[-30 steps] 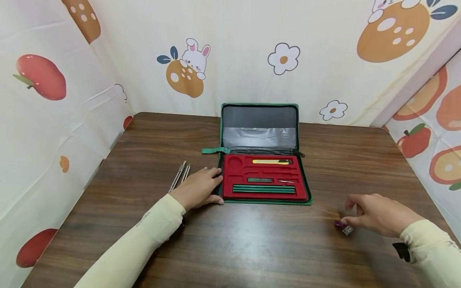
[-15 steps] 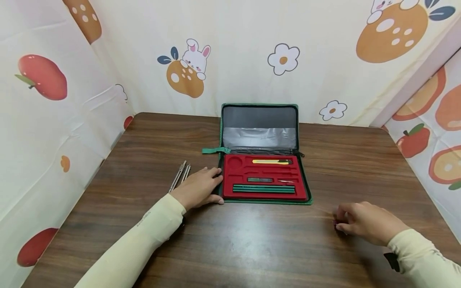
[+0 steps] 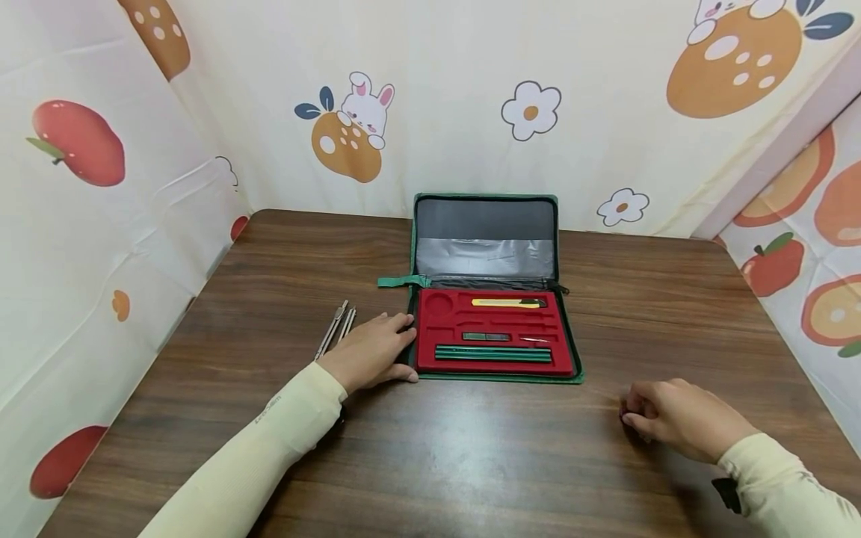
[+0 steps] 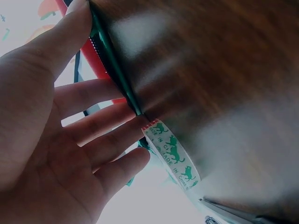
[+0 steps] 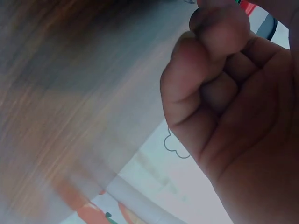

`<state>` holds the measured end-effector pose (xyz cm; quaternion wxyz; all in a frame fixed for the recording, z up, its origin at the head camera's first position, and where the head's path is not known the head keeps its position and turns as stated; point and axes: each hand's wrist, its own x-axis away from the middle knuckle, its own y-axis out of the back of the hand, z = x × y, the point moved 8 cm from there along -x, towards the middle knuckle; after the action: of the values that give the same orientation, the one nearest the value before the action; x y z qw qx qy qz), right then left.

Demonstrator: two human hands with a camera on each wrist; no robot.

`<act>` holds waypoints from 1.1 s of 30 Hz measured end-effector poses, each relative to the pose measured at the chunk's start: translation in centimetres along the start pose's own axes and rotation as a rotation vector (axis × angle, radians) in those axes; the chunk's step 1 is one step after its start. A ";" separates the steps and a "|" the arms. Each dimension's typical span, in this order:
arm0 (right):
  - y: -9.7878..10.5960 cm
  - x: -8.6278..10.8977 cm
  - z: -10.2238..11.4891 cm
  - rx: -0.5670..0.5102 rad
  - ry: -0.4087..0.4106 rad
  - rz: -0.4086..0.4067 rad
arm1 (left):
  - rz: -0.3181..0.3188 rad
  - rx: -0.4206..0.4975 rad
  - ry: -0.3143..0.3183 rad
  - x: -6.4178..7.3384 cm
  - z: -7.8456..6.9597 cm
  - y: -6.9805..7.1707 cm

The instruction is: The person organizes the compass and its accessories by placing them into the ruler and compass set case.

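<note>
An open zip case (image 3: pixel 494 370) with a green edge and a red moulded tray stands in the middle of the table. My left hand (image 3: pixel 370 350) rests at its left edge, fingers extended, thumb by the front corner. Below those fingers in the left wrist view is a white piece with green animal prints (image 4: pixel 174 156). Over the table to the right, my right hand (image 3: pixel 689 417) pinches a small dark purple thing (image 3: pixel 623 408) between curled fingers and thumb; the fingers hide most of it, and I cannot tell its kind.
In the tray lie a yellow utility knife (image 3: pixel 507 302), a small green box (image 3: pixel 486 336), a thin metal piece (image 3: pixel 535 340) and green pencils (image 3: pixel 493 353). Slim metal compasses (image 3: pixel 332 329) lie left of the case. A patterned curtain (image 3: pixel 457 112) hangs behind the table.
My right hand has moved down and left onto the small purple thing and closed its fingers round it. The left hand and the case have stayed in place.
</note>
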<state>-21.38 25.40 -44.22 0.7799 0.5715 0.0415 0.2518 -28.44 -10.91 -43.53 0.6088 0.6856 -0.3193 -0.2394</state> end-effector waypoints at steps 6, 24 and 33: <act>1.1 -0.8 0.6 0.025 -0.015 -0.042 | 0.007 0.009 0.006 0.1 0.1 -0.1; 0.8 -3.4 2.0 0.010 -0.034 -0.022 | 0.009 0.007 0.003 0.0 0.1 0.1; 0.4 -5.1 3.8 -0.003 0.003 -0.015 | 0.006 0.014 0.000 0.1 0.1 0.2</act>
<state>-24.58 19.99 -43.71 0.7826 0.5696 0.0467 0.2470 -28.52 -11.06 -43.37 0.6049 0.6887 -0.3231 -0.2352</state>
